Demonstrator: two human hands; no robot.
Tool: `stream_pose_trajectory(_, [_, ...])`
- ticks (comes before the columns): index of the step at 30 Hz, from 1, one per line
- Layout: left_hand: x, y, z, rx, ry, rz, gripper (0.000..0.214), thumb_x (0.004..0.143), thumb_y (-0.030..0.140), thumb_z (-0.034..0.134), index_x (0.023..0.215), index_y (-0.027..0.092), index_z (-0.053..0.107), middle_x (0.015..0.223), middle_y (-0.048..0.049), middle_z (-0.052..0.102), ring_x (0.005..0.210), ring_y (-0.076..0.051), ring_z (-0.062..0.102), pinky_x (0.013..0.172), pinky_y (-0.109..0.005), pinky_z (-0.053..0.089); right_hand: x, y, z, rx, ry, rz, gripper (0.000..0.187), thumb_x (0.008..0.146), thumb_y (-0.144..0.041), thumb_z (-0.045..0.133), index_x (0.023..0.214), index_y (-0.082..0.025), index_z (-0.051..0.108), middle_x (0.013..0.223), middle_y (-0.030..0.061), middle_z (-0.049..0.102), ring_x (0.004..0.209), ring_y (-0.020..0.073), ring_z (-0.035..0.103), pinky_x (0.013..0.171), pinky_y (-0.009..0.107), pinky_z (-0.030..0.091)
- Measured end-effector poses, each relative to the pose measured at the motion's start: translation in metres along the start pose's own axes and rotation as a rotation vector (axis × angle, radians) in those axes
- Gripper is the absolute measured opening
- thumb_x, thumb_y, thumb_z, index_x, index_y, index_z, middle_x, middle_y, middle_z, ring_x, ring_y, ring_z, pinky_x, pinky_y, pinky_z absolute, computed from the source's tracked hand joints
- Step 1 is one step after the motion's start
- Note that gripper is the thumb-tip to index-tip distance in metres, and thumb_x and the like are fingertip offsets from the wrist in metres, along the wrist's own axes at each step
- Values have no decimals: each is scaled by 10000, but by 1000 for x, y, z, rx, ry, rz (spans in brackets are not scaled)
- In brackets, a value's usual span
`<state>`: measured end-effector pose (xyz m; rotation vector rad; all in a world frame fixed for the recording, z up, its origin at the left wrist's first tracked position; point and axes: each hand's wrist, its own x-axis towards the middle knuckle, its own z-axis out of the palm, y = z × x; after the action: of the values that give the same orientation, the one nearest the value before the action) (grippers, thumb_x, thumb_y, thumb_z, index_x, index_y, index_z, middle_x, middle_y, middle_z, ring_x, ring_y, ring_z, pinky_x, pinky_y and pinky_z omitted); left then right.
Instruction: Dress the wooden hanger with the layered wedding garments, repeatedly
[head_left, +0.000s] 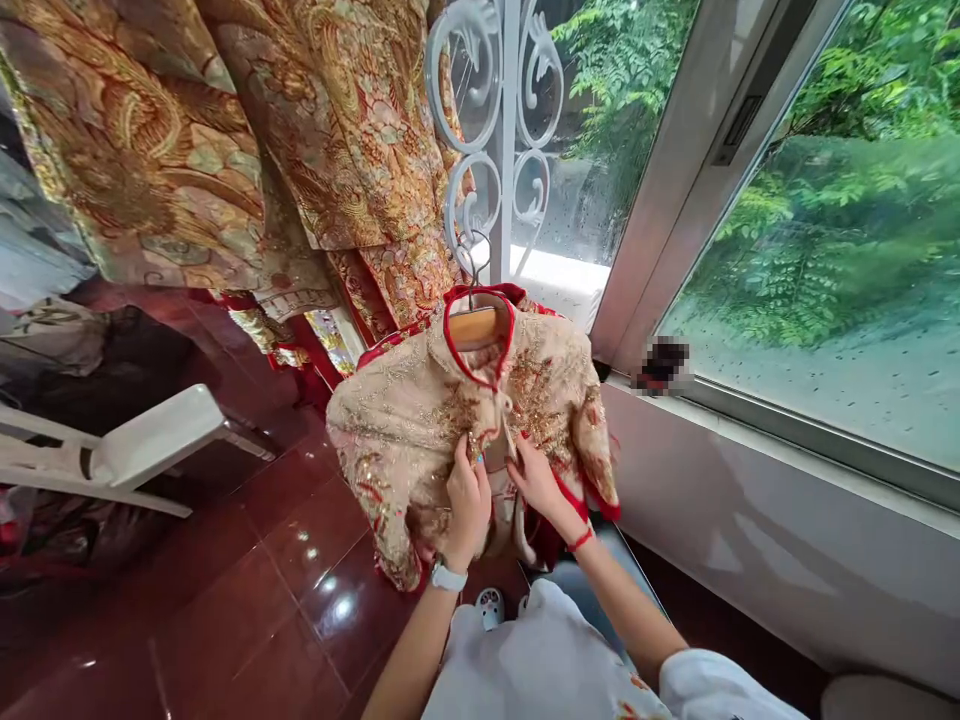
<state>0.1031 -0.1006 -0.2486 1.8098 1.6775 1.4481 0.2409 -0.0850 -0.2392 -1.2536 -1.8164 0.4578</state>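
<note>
A cream jacket (pixel 397 400) with gold embroidery and red piping hangs in front of me on a hanger (pixel 474 325) with a metal hook. Its collar is fastened, and the front parts below it. My left hand (pixel 469 495) is closed on the jacket's left-hand front edge, fingers pinching the fabric. On the opposite front edge, my right hand (pixel 536 475) grips the cloth near a pale button loop (pixel 508 405). Both hands are at chest height of the jacket, a short gap between them. The fingertips are partly hidden in the fabric.
Gold brocade garments (pixel 337 130) hang at the upper left. Behind the jacket stands a white scrolled metal frame (pixel 508 130). A window (pixel 840 280) with a sill runs along the right. A white chair (pixel 157 435) stands left on the red tiled floor (pixel 247 600).
</note>
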Motion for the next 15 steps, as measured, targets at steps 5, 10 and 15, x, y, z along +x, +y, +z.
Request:
stream_pose_trajectory(5, [13, -18, 16, 52, 20, 52, 461, 1012, 314, 373, 1438, 138, 382, 1367, -249, 593, 1209, -304, 637, 947, -431, 531, 3, 18, 9, -69, 18, 20, 123, 848, -203, 493, 938, -196, 576, 802, 63, 628, 713, 220, 599, 678, 329, 509])
stream_pose_trajectory(10, [-12, -59, -3, 61, 102, 190, 426, 963, 339, 476, 1354, 171, 449, 1222, -185, 607, 1155, -282, 608, 972, -449, 507, -18, 49, -12, 158, 59, 101, 499, 845, -305, 587, 1326, -181, 539, 960, 74, 674, 835, 226, 654, 806, 386, 560])
stream_pose_trajectory(15, [-41, -145, -56, 20, 499, -433, 251, 875, 282, 482, 1110, 197, 498, 1079, -111, 545, 1059, -271, 567, 998, -488, 464, -37, 146, -67, 283, 420, 531, 474, 843, -456, 529, 1212, -170, 605, 1079, 122, 663, 945, 246, 635, 851, 393, 539])
